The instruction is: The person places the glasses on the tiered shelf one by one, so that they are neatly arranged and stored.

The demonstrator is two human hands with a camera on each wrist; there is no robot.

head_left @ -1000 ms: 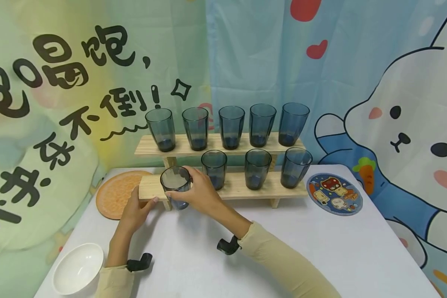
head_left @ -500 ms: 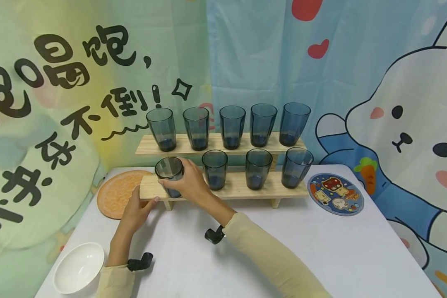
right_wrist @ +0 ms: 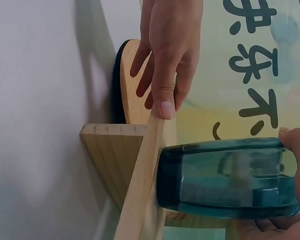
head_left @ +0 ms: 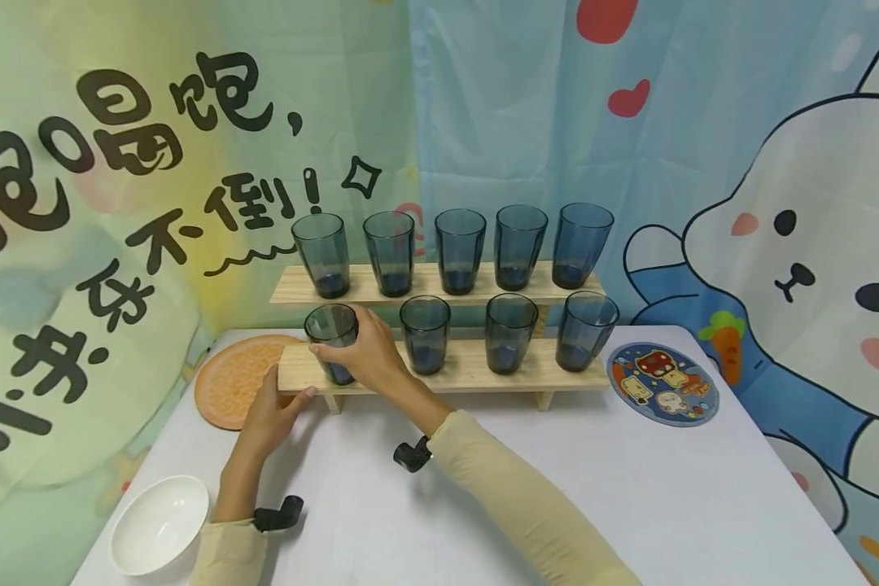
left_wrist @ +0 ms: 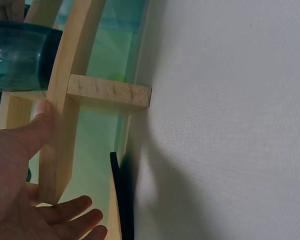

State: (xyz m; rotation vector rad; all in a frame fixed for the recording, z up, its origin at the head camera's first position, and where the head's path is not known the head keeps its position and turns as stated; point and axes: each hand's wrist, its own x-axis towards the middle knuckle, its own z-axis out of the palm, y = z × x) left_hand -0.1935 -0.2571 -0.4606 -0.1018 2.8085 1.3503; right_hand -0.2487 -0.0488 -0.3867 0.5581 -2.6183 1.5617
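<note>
My right hand (head_left: pixel 373 354) grips a blue-tinted drinking glass (head_left: pixel 330 324) around its upper half. The glass stands upright, its base touching the left part of the lower wooden tier (head_left: pixel 461 356); the right wrist view shows that base (right_wrist: pixel 169 177) against the board. At the board's left end, my left hand (head_left: pixel 267 419) pinches the edge between thumb and a finger, while its other fingers (left_wrist: pixel 77 207) stretch out below. Several similar glasses share the two-tier wooden stand: one row on the upper tier (head_left: pixel 425 285), others to the right on the lower one.
An orange round mat (head_left: pixel 223 387) lies left of the stand, partly behind my left hand. To the right is a blue round mat (head_left: pixel 662 382) with cartoon figures. A white bowl (head_left: pixel 159 525) sits at the table's front left. A printed curtain (head_left: pixel 483 98) hangs behind.
My right hand has carried the glass up and back from in front of the lower tier onto its left part. The left hand has kept its hold on the board's end.
</note>
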